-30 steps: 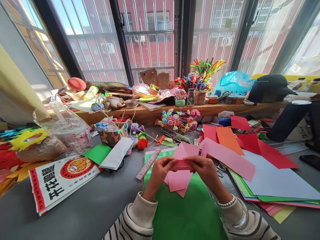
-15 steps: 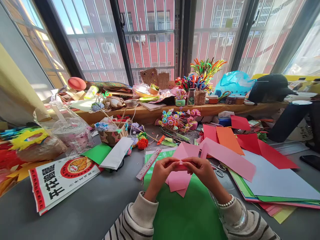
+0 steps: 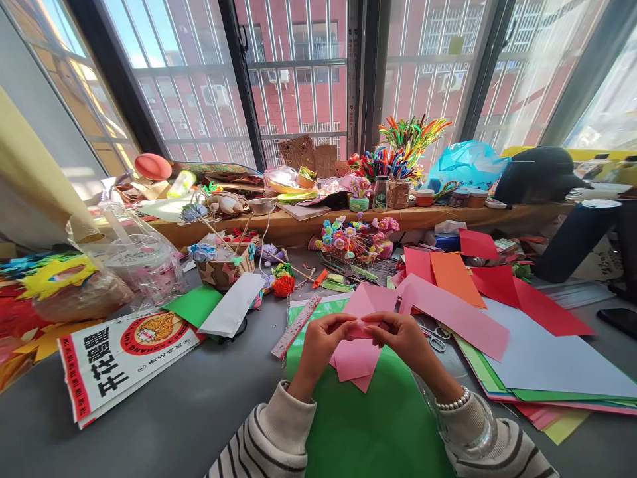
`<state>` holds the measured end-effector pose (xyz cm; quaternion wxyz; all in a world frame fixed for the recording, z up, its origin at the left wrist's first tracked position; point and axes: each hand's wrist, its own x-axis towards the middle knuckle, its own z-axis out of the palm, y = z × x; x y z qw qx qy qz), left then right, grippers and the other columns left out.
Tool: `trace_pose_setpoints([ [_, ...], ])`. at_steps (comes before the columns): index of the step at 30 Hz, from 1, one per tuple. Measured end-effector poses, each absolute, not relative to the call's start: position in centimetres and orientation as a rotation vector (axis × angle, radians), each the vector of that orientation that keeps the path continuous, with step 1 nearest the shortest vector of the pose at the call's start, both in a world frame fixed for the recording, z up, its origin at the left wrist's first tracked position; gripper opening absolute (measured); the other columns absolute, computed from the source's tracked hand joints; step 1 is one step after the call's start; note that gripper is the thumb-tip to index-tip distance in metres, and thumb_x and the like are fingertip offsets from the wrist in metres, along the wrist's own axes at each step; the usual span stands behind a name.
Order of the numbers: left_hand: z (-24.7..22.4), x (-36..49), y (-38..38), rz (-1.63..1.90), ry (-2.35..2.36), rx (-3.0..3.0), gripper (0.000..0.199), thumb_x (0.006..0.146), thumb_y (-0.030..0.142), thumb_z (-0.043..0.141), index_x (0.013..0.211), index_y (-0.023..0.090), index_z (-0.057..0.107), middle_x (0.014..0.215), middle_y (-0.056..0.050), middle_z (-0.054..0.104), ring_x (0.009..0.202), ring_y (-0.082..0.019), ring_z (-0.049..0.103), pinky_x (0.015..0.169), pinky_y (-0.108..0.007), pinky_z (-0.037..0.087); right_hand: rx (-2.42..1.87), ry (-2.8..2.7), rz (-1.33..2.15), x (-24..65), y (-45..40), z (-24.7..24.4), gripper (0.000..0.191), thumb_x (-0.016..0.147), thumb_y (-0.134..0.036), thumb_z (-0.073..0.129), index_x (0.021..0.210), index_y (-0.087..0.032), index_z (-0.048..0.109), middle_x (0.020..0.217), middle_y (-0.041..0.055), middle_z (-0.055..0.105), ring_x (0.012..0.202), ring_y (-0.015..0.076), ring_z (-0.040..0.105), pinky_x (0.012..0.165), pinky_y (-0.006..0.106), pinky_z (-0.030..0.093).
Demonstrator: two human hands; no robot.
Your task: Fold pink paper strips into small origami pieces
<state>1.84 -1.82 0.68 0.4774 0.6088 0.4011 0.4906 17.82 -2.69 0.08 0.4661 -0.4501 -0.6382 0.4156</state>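
Note:
My left hand (image 3: 323, 342) and my right hand (image 3: 398, 335) meet over a green mat (image 3: 373, 425), thumbs and fingertips pinched together. Between them they grip a small piece of pink paper (image 3: 359, 326), partly covered by my fingers. Just below lie loose pink paper pieces (image 3: 355, 364), and a larger pink sheet (image 3: 371, 300) is behind my fingers. A white ruler with red specks (image 3: 296, 326) rests left of my left hand. Scissors (image 3: 436, 340) lie right of my right hand, beside a long pink strip (image 3: 458, 315).
At the right is a stack of coloured paper (image 3: 562, 358) with red sheets (image 3: 547, 305) on top. A printed paper bag (image 3: 134, 362) and a white folded paper (image 3: 233, 305) lie left. Behind stand a flower bunch (image 3: 355, 236), a basket (image 3: 226, 265) and a dark bottle (image 3: 577, 239).
My fingers have shifted very slightly on the small pink paper, and my right wrist has moved a little to the right. Everything else stays where it was.

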Motion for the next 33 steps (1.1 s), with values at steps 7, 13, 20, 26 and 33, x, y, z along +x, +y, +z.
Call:
trace_pose_setpoints([
  [7,0.75,1.85,-1.83,1.195,0.991,1.462,0.017,0.064,0.028,0.060,0.072,0.015,0.066,0.071,-0.003,0.066,0.068,-0.017,0.061,0.058,-0.022,0.051,-1.125,-1.641,0.921,17.97,-2.67,-0.19,0.030,0.067,-0.038,0.057,0.082,-0.012,0.063,0.063,0.0065,0.064,0.051,0.0144,0.058,0.049,0.024,0.047],
  [13,0.60,1.77,-1.75,1.214,1.037,1.476,0.018,0.064,0.029,0.061,0.073,0.015,0.066,0.075,-0.004,0.067,0.071,-0.018,0.060,0.057,-0.023,0.051,-1.105,-1.640,0.878,17.78,-2.57,-0.15,0.028,0.070,-0.036,0.055,0.081,-0.012,0.063,0.065,0.0066,0.064,0.049,0.0132,0.057,0.048,0.024,0.047],
  [20,0.51,1.71,-1.77,1.205,1.036,1.506,0.017,0.064,0.029,0.060,0.072,0.015,0.066,0.073,-0.004,0.067,0.071,-0.018,0.060,0.060,-0.023,0.050,-1.080,-1.552,1.021,17.77,-2.45,-0.28,0.028,0.068,-0.038,0.057,0.079,-0.013,0.064,0.056,0.0033,0.061,0.045,0.0118,0.055,0.044,0.022,0.046],
  [26,0.57,1.71,-1.67,1.184,1.023,1.509,0.018,0.062,0.029,0.061,0.071,0.015,0.067,0.073,-0.004,0.067,0.071,-0.018,0.060,0.061,-0.023,0.050,-1.080,-1.544,1.057,17.88,-2.50,-0.18,0.029,0.067,-0.037,0.057,0.079,-0.012,0.063,0.057,0.0033,0.061,0.046,0.0108,0.055,0.044,0.021,0.046],
  [33,0.56,1.60,-1.70,1.162,1.034,1.484,0.019,0.062,0.030,0.062,0.073,0.015,0.067,0.074,-0.005,0.067,0.072,-0.019,0.060,0.060,-0.024,0.051,-1.083,-1.563,1.067,17.90,-2.49,-0.09,0.030,0.068,-0.039,0.056,0.081,-0.012,0.063,0.057,0.0031,0.061,0.046,0.0109,0.055,0.043,0.021,0.045],
])
